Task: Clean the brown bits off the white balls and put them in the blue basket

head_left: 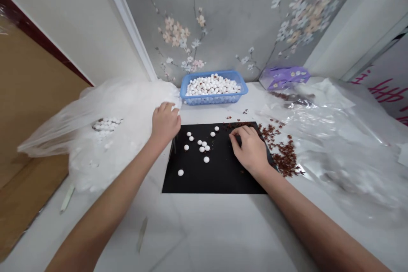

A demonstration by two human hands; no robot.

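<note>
My left hand (165, 123) is over the right edge of a clear plastic bag of white balls (108, 124), its fingers curled; what they hold, if anything, is hidden. My right hand (248, 146) is at the right part of a black mat (219, 174), with thumb and forefinger pinched together; anything between them is too small to make out. Several white balls (206, 160) lie on the mat between my hands. Small brown star-shaped pieces (287, 157) are heaped beside the mat's right edge, and some lie along its top edge.
A blue basket (213, 99) full of white balls stands behind the mat, against the flowered panel. A purple packet (285, 77) is at the back right. Crumpled clear plastic bags (350, 170) cover the right side. Cardboard (28, 114) stands at the left.
</note>
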